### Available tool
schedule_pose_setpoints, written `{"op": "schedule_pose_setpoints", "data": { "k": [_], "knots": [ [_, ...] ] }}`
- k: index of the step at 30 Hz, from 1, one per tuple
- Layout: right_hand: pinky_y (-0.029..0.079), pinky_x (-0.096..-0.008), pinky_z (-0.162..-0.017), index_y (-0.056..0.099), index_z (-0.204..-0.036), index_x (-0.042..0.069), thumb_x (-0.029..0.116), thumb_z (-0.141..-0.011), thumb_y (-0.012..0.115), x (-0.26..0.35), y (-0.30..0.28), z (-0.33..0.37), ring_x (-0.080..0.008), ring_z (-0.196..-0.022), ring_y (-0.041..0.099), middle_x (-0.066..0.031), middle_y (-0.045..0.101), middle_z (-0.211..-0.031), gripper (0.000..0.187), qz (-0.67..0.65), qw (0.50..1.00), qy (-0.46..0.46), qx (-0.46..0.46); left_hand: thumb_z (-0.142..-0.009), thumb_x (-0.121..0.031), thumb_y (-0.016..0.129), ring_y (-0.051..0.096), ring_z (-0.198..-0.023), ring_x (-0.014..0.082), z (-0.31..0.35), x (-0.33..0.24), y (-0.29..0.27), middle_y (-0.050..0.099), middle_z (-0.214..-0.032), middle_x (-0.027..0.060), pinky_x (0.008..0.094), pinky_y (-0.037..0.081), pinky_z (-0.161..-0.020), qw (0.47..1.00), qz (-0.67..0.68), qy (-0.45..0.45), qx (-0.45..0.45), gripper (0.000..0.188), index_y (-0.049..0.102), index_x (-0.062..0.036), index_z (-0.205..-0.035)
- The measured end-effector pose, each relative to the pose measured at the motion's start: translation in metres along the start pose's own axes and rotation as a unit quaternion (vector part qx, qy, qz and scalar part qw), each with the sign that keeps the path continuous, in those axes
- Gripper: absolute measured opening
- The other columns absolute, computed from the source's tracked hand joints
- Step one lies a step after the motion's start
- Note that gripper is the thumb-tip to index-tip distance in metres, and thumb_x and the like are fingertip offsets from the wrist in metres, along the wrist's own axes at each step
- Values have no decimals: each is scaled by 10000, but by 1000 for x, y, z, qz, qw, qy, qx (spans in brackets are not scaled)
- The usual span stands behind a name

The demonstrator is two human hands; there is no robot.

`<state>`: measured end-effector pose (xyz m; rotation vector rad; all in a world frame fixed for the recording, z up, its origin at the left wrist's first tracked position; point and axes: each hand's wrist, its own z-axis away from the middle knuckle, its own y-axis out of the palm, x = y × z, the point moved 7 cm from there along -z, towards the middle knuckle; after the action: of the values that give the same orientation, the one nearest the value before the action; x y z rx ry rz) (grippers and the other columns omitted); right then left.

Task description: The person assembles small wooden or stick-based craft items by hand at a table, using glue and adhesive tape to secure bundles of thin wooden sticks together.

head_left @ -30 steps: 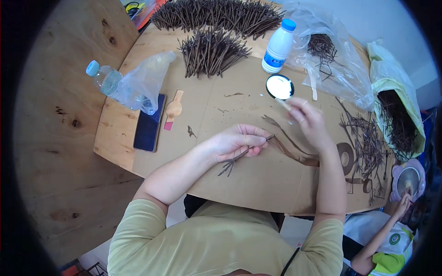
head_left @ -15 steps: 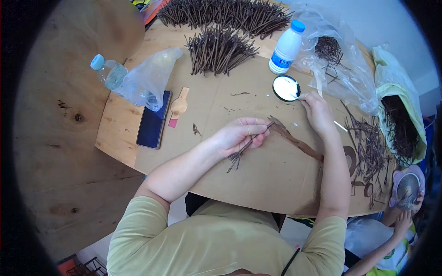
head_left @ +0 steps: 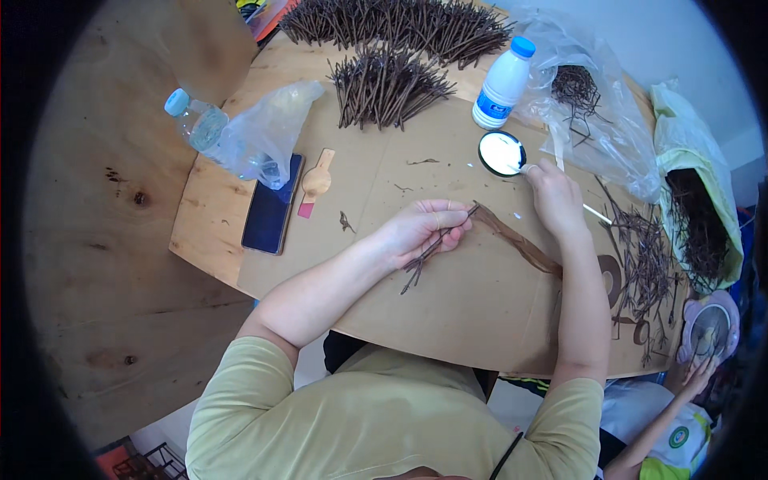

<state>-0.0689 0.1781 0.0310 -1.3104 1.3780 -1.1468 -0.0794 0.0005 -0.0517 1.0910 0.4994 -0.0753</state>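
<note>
My left hand (head_left: 436,232) is closed on a thin brown twig (head_left: 422,258), whose forked end points down toward me. From its fingertips a brown papery tape strip (head_left: 520,244) runs right, passing behind my right forearm. My right hand (head_left: 554,196) is pinched at the edge of a small black-rimmed round dish (head_left: 502,154) of white paste. It grips a thin stick whose tip reaches the dish; the fingers hide most of it. A pale stick end (head_left: 598,214) shows beyond that hand; I cannot tell if it is the same stick.
A white blue-capped bottle (head_left: 504,84) stands behind the dish. Bundled twigs (head_left: 388,88) lie at the back, loose twigs (head_left: 644,256) and a tape roll (head_left: 610,280) on the right. A phone (head_left: 274,210) and clear bottle (head_left: 200,126) are left. Another person's hand (head_left: 701,376) touches a pinkish fan.
The view has shifted slightly. My left hand has turned the twig a little, and the tape strip looks straighter. My right hand stays at the dish. The other person's hands have shifted near the fan.
</note>
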Motion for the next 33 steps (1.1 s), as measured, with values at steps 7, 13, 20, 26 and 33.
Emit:
{"op": "schedule_pose_setpoints", "data": {
  "k": [7,13,20,26,33],
  "knots": [
    [456,-287,-656,610,-894,23,37,-794,560,-5,-11,15,-190,-719,576,-97,587,-818,113,-361,931,46,-29,-879,-66,491,530,-625,79,0,1,0,591,-821,86,168,444,-511,1000,2,4,13,152,539,32,-984],
    [448,-255,-675,615,-865,-4,-10,-780,574,23,-18,31,-143,-759,566,-70,602,-811,94,-492,868,-45,59,-884,-81,486,512,-601,71,4,1,9,580,-791,73,169,432,-505,999,18,-18,37,153,542,31,-972],
    [446,-255,-673,622,-851,8,-12,-767,590,27,-12,29,-147,-755,570,-61,602,-792,93,-489,866,-49,88,-883,-103,493,454,-538,54,9,1,18,544,-705,47,153,384,-475,999,10,-38,22,163,553,33,-949],
    [445,-260,-660,620,-834,10,-20,-757,596,26,-11,29,-147,-743,572,-58,599,-774,87,-478,872,-58,83,-880,-85,495,508,-577,63,5,5,12,568,-740,52,161,440,-484,997,29,-48,57,143,558,29,-936],
    [436,-253,-650,602,-820,-1,-13,-749,595,7,-14,23,-141,-719,552,-53,579,-758,73,-432,900,-32,40,-878,-79,494,502,-577,66,1,5,6,575,-753,61,162,425,-478,998,31,-37,39,131,557,29,-915]
  ]
}}
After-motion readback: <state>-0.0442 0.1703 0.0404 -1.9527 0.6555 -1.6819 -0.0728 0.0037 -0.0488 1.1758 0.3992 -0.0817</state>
